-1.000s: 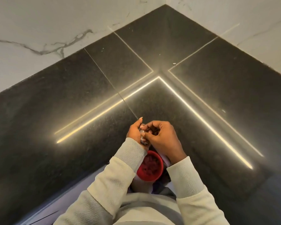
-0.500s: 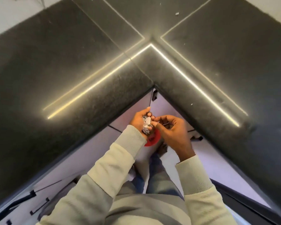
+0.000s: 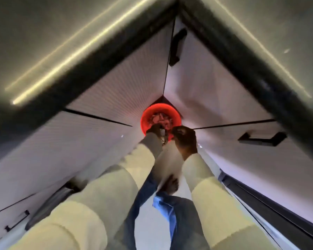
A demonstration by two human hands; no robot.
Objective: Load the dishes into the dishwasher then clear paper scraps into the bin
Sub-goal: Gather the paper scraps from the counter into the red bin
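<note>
A red bin [image 3: 144,117] stands on the floor in the corner where the cabinets meet, with paper scraps [image 3: 160,119] lying inside it. My left hand [image 3: 153,130] hovers over the bin's near rim and grips a wad of crumpled paper scraps [image 3: 163,137]. My right hand [image 3: 185,139] is just to the right of the wad, fingers curled toward it. Motion blur hides whether it pinches any paper.
The black countertop edge [image 3: 79,73] overhangs on the left and right and meets in a corner above the bin. White cabinet fronts carry black handles [image 3: 177,46] [image 3: 262,138]. My legs and foot [image 3: 168,184] stand on the pale floor below my hands.
My view has dropped from the countertop to the floor corner. Both hands have moved down with the scraps and are now over the red bin.
</note>
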